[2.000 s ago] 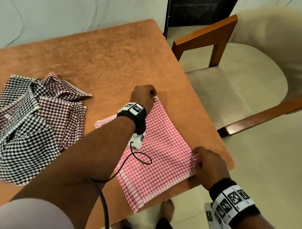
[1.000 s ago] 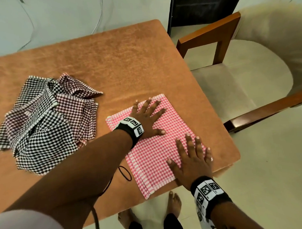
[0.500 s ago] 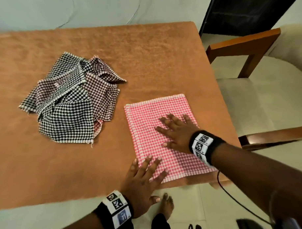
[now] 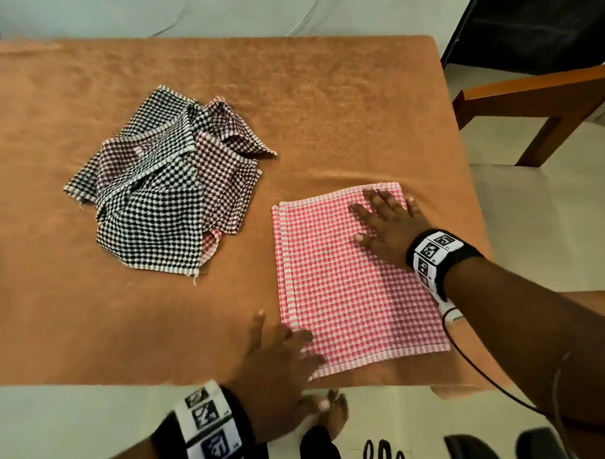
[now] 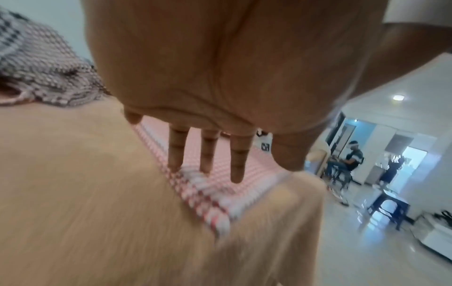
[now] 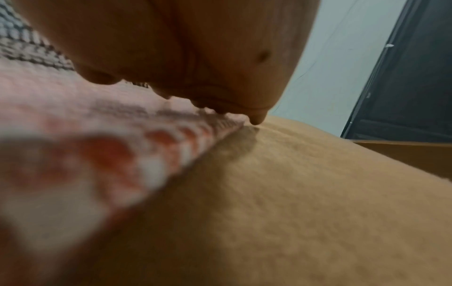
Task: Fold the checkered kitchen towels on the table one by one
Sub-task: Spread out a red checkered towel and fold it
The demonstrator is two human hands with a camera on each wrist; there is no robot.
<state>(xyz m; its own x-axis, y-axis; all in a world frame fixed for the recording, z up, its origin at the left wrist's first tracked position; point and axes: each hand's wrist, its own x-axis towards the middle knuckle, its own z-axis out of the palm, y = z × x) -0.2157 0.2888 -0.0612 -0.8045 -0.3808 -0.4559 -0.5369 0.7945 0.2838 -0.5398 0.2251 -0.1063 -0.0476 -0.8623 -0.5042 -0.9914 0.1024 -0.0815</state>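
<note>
A pink checkered towel, folded into a flat rectangle, lies near the table's right front corner. My right hand presses flat on its far right part, fingers spread and straight. In the right wrist view the palm rests on the towel by its edge. My left hand, blurred, lies with straight fingers at the towel's near left corner, partly on the cloth-covered table. Its fingers reach over the towel's striped hem. A crumpled pile of black and maroon checkered towels lies to the left.
An orange-brown cloth covers the table. A wooden chair with a pale seat stands off the right edge. The table's front edge is right by my left wrist. A black cable hangs from my right wrist. Bare feet show below.
My view swung round the table corner. Both hands went from gripping the towel's corners to lying flat on it. My right hand then slid toward its far right corner.
</note>
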